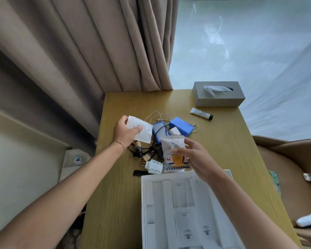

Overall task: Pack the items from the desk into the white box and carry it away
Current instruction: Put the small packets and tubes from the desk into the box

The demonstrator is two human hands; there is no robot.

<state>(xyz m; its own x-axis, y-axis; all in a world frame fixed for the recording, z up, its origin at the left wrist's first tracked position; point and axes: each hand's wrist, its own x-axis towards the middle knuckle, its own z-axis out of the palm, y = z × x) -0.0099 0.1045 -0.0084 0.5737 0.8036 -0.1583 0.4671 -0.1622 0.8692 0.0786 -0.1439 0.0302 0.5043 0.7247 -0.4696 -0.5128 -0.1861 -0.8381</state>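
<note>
The open white box (143, 198) lies on the near part of the wooden desk (223, 159), with white card dividers inside. My left hand (123, 132) grips a flat white packet (144, 133) above the desk's left side. My right hand (196, 157) holds a snack pouch (172, 146) with an orange cartoon print, just beyond the box's far edge. Between the hands lies a pile: two blue boxes (181, 129), tangled cables (156, 116), a white plug adapter (154, 167), small brown bottles (138, 146) and a black comb (139, 172).
A grey tissue box (218, 97) stands at the desk's far right corner, with a white tube (201, 113) in front of it. Beige curtains (79, 51) hang behind the desk. A tan chair (285, 177) with a white cloth (309, 220) stands to the right.
</note>
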